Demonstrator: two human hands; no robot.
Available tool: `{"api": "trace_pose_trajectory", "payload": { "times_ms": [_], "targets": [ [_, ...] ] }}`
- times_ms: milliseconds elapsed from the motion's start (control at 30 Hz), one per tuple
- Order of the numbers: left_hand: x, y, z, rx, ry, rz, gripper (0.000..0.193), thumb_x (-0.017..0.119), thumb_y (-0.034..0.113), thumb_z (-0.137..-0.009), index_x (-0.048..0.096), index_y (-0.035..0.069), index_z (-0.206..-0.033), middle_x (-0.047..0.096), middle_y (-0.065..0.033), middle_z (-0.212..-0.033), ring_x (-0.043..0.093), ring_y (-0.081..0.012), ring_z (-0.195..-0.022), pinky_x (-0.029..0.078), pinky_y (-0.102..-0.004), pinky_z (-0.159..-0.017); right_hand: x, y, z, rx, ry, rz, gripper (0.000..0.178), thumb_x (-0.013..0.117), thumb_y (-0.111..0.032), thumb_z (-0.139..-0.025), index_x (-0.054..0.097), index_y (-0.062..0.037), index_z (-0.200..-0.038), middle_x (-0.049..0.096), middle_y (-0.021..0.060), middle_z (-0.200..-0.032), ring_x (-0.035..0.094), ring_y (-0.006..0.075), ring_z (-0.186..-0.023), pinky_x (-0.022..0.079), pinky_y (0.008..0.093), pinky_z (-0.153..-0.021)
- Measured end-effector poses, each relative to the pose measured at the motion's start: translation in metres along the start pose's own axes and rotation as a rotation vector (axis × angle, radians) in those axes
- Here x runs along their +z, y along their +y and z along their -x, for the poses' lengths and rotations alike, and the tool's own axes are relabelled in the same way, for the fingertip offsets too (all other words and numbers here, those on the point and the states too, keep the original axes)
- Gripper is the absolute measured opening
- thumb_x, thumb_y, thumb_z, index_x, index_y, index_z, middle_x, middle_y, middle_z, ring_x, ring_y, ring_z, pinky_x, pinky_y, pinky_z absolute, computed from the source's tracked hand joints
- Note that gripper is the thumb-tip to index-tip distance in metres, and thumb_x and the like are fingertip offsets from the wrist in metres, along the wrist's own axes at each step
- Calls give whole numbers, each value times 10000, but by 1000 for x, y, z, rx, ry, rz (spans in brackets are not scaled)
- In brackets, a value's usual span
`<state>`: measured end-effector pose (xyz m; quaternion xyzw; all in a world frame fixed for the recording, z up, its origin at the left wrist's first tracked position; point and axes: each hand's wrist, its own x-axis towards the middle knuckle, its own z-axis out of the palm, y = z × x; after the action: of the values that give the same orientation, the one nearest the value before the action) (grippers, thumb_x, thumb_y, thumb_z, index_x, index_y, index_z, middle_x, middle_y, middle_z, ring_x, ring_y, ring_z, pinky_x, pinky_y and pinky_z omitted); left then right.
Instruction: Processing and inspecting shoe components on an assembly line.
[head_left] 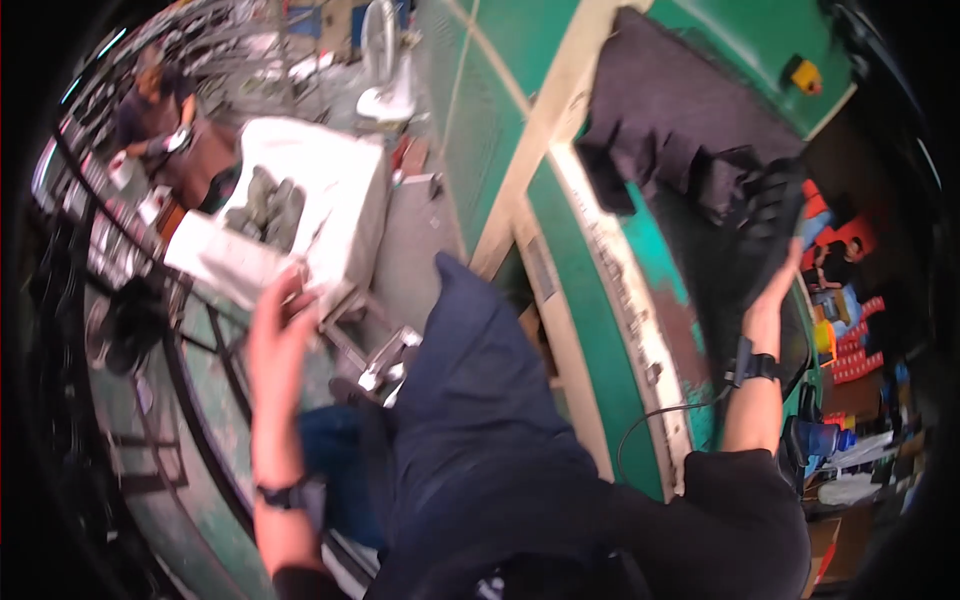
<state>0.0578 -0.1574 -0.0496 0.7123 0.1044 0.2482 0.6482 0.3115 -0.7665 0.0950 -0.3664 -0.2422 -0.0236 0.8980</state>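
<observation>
A white-draped bin (345,175) is standing just ahead of the left hand (280,325), blocking its way forward. To the bin's right, grey floor (413,225) is lying open, with a dark-clothed knee (475,320) closing its near end. Heaped dark cloth (690,105) is crowding the green bench (655,250) beside the right hand (776,280); a thin cable (680,407) is crossing the bench's edge.
</observation>
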Motion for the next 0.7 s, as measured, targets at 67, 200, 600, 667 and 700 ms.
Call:
{"api": "trace_pose_trajectory", "payload": {
  "times_ms": [67, 200, 600, 667, 700],
  "targets": [
    [78, 34, -9, 46, -349, 295, 653, 599, 228, -967, 365, 45, -1549, 490, -212, -1474, 553, -329, -1313, 495, -431, -1039, 43, 20, 2, 157, -94, -24, 574, 627, -336, -967, 494, -39, -1439, 524, 142, -1433, 511, 260, -1330, 440, 404, -1111],
    [154, 69, -1, -279, -807, 876, 853, 602, 370, -979, 131, 92, -1632, 291, -223, -1615, 424, -362, -1425, 466, -467, -1064, 129, 85, 28, 96, 3, 202, 760, 506, -513, -1012, 283, -61, -1581, 213, 225, -1646, 246, 356, -1527, 283, 508, -1231],
    [62, -83, 121, -977, 124, 1281, 651, 502, 156, -983, 257, 141, -1586, 662, -165, -1245, 701, -281, -1033, 582, -451, -921, 129, 463, 127, 1303, 53, 166, 193, 655, -169, -930, 675, -1, -1022, 725, 143, -989, 705, 274, -959, 587, 397, -875],
    [47, -105, 121, -881, 5, 1439, 621, 495, 162, -986, 284, 129, -1569, 654, -167, -1265, 697, -278, -1052, 579, -449, -933, 129, 500, 137, 1315, 7, 189, 183, 672, -162, -918, 674, -2, -1006, 725, 130, -968, 711, 257, -914, 597, 390, -837],
    [43, -110, 122, -901, 49, 1373, 635, 495, 170, -985, 270, 126, -1577, 617, -175, -1336, 683, -286, -1098, 570, -458, -956, 130, 511, 141, 1337, -34, 139, 175, 671, -163, -918, 672, -5, -994, 723, 126, -956, 710, 252, -894, 598, 385, -819]
  ]
}}
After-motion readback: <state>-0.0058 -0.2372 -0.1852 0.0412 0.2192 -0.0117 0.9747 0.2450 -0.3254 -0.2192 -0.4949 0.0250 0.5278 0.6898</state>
